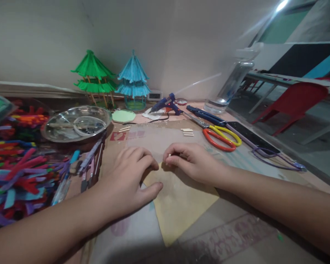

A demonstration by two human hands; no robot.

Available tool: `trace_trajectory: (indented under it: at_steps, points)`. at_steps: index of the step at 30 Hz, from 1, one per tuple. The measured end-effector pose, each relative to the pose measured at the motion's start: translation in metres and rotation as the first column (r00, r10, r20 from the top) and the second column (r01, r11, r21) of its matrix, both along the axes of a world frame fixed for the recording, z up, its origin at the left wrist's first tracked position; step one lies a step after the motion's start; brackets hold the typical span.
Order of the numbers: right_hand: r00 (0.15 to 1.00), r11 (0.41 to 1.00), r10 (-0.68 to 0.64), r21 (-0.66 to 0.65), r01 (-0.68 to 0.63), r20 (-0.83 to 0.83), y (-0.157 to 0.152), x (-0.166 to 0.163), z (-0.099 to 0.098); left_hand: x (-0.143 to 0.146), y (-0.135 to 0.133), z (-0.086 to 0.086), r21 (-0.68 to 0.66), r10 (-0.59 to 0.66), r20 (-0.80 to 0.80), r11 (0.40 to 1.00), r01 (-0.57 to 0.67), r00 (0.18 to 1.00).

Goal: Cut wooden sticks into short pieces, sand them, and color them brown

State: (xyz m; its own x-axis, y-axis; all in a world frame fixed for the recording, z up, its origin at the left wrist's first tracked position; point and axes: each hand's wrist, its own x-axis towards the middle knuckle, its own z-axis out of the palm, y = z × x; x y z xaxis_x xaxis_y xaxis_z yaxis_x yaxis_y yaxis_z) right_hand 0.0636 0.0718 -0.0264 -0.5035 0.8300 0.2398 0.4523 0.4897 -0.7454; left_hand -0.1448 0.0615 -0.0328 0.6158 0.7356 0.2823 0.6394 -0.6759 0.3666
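Yellow sheet (184, 209), one corner nearward

Over by the wall stands a green two-tiered model (92, 69), just beside a blue one (133, 75), with a glue gun (170, 103) to their right. Farther along I see a clear bottle (232, 84), near scissors (206, 125) and a dark phone (253, 137). A metal dish (57, 135) sits beside colourful fuzzy stems (19, 176); a red chair (297, 101) is by another table (280, 77) across the room
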Motion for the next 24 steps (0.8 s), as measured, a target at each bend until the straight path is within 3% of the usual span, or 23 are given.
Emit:
trace_trajectory:
  at_steps: [4,6,8,10,13,17,21,24]
  points:
    - [0.972,0.955,0.162,0.220,-0.198,0.172,-0.0050,-0.0057,-0.0033,0.0000,0.0019,-0.0021,-0.005,-0.019,0.008,1.000,0.019,1.000]
    - [0.956,0.918,0.164,0.316,-0.238,0.245,-0.0028,-0.0065,-0.0054,-0.0002,0.0026,-0.0031,0.001,-0.022,0.010,1.000,0.022,1.000]
    - [0.956,0.910,0.099,0.363,-0.199,0.276,0.0002,-0.0059,-0.0066,-0.0005,0.0031,-0.0040,0.001,-0.016,0.006,1.000,0.016,1.000]
    - [0.961,0.921,0.082,0.349,-0.175,0.265,0.0014,-0.0052,-0.0062,-0.0008,0.0034,-0.0046,-0.001,-0.019,0.002,1.000,0.019,1.000]
    - [0.953,0.927,0.171,0.287,-0.241,0.249,-0.0003,-0.0056,-0.0046,-0.0009,0.0037,-0.0047,-0.007,-0.034,-0.001,0.999,0.034,0.999]
    - [0.970,0.944,0.060,0.304,-0.132,0.237,-0.0019,-0.0074,-0.0041,-0.0008,0.0038,-0.0045,0.002,-0.019,-0.013,1.000,0.019,1.000]
    - [0.961,0.929,0.149,0.301,-0.217,0.231,-0.0010,-0.0080,-0.0049,-0.0009,0.0040,-0.0053,0.000,-0.026,-0.018,1.000,0.026,1.000]
    - [0.965,0.939,0.025,0.326,-0.112,0.260,0.0006,-0.0075,-0.0048,-0.0011,0.0040,-0.0054,0.005,-0.015,-0.017,1.000,0.015,1.000]
